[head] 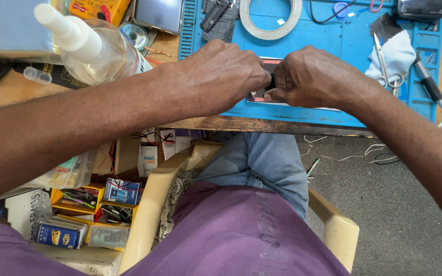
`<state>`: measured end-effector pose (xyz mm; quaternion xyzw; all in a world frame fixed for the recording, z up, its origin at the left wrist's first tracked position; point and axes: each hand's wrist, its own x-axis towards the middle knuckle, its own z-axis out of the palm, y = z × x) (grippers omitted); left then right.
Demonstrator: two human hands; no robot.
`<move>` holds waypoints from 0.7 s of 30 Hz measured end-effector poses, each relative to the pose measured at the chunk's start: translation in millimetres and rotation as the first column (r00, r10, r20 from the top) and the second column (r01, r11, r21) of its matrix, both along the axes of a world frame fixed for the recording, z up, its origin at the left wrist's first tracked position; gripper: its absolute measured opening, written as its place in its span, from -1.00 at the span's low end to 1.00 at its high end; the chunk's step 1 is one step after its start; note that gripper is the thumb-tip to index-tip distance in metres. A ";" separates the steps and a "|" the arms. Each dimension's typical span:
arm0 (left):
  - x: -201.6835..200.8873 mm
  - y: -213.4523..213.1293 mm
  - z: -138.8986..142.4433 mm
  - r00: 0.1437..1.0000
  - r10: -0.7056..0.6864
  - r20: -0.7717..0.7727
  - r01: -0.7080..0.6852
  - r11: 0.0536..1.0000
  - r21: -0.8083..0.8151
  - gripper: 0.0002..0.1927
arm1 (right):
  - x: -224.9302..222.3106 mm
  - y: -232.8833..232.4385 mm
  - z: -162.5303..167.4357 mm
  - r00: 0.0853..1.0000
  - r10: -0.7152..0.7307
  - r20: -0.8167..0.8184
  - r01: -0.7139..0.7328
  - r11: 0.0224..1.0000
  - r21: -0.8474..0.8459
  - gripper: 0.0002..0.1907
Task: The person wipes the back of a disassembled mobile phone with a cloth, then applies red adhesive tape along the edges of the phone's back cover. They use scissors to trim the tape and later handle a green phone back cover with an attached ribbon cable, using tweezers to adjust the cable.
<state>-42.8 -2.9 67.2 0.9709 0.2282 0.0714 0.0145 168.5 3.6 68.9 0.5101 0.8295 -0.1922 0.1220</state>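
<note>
Both my hands meet over a phone [258,95] that lies flat on the blue work mat [323,46], near the table's front edge. My left hand [221,76] is closed, its fingertips pressed on the phone's upper part. My right hand [313,76] is closed too, pinching something small and dark at the phone, which I cannot identify. The hands hide most of the phone; only a dark corner with a pinkish rim shows.
A clear plastic bottle [98,51] stands at the left. A tape roll [271,18], scissors [384,66], a white cloth [400,53] and a pen-like tool [428,84] lie on the mat. Boxes of small parts [93,209] sit below left of the beige chair [333,225].
</note>
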 end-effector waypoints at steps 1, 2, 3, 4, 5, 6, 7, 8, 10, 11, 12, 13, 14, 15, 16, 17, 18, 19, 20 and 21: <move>-1.4 0.0 0.2 1.000 0.004 -0.002 -0.004 1.000 -0.023 -0.92 | -0.8 -0.5 0.7 1.000 0.009 0.007 -0.009 1.000 0.007 -0.54; -2.7 -0.1 0.5 1.000 0.007 -0.004 -0.008 0.999 -0.045 -0.91 | -1.6 -1.0 1.4 1.000 0.000 0.011 0.000 1.000 -0.003 -0.53; -4.0 -0.2 0.8 1.000 0.009 -0.014 -0.009 0.999 -0.037 -0.92 | -2.7 -1.5 2.2 1.000 -0.008 0.014 0.008 1.000 -0.014 -0.52; -5.3 -0.4 1.3 1.000 0.011 -0.024 -0.012 1.000 -0.028 -0.92 | -4.1 -2.0 2.9 1.000 -0.016 0.018 0.016 1.000 -0.024 -0.51; -6.5 -0.6 1.7 0.999 0.013 -0.034 -0.014 1.000 -0.020 -0.93 | -5.9 -2.6 3.6 1.000 -0.016 0.023 0.016 1.000 -0.024 -0.50; -7.6 -0.9 2.2 0.999 0.020 -0.048 -0.021 1.000 -0.023 -0.92 | -7.8 -3.0 4.2 0.999 -0.016 0.029 0.017 1.000 -0.024 -0.49; -8.6 -1.2 2.8 0.998 0.026 -0.062 -0.028 0.999 -0.025 -0.92 | -9.5 -3.3 4.9 0.999 -0.017 0.035 0.018 1.000 -0.023 -0.48; -9.6 -1.6 3.4 0.997 0.033 -0.076 -0.035 0.999 -0.026 -0.91 | -11.0 -3.4 5.5 0.999 -0.018 0.038 0.019 1.000 -0.019 -0.45; -11.2 -2.6 4.8 0.997 0.023 -0.070 -0.022 1.000 0.015 -0.94 | -13.2 -3.5 6.2 0.999 -0.020 0.042 0.020 1.000 -0.011 -0.38; -11.9 -3.1 5.6 0.998 0.017 -0.068 -0.014 0.999 0.034 -0.94 | -13.9 -3.6 6.0 0.998 -0.016 0.065 0.017 1.000 -0.009 -0.34; -12.5 -3.7 6.4 0.998 0.019 -0.066 -0.017 0.999 0.027 -0.94 | -14.4 -3.6 5.6 0.996 -0.013 0.088 0.014 1.000 -0.007 -0.30; -13.0 -4.4 7.3 0.998 0.022 -0.065 -0.020 1.000 0.021 -0.93 | -15.2 -3.4 4.8 0.994 -0.010 0.110 0.010 1.000 -0.004 -0.26; -13.4 -5.1 8.2 0.998 0.024 -0.064 -0.023 1.000 0.015 -0.92 | -15.6 -3.1 3.9 0.993 -0.014 0.113 0.014 1.000 -0.001 -0.27; -13.7 -5.8 9.1 0.997 0.024 -0.072 -0.023 1.000 0.015 -0.93 | -16.6 -2.2 2.7 0.993 -0.017 0.116 0.017 1.000 0.000 -0.28; -14.0 -6.6 10.1 0.997 0.024 -0.080 -0.023 1.000 0.015 -0.93 | -17.8 -1.4 1.3 0.993 -0.020 0.118 0.020 1.000 0.001 -0.29; -14.1 -7.4 11.1 0.996 0.025 -0.088 -0.023 1.000 0.017 -0.93 | -18.6 -0.2 0.3 0.992 -0.012 0.126 0.011 1.000 0.010 -0.30; -14.2 -8.2 12.2 0.996 0.027 -0.083 -0.028 1.000 0.000 -0.92 | -19.9 1.4 -0.9 0.991 -0.005 0.133 0.003 1.000 0.021 -0.30; -14.1 -9.0 13.3 0.997 0.030 -0.078 -0.031 0.999 -0.016 -0.90 | -19.4 2.3 -1.4 0.990 0.000 0.142 -0.005 0.999 0.033 -0.30; -14.0 -9.8 14.4 0.997 0.031 -0.072 -0.033 0.999 -0.031 -0.88 | -17.3 3.1 -1.1 0.996 -0.004 0.093 0.003 1.000 0.012 -0.37; -13.7 -10.6 15.6 0.996 0.036 -0.083 -0.039 0.999 -0.029 -0.87 | -13.4 2.5 -0.6 0.999 -0.011 0.045 0.011 1.000 -0.007 -0.44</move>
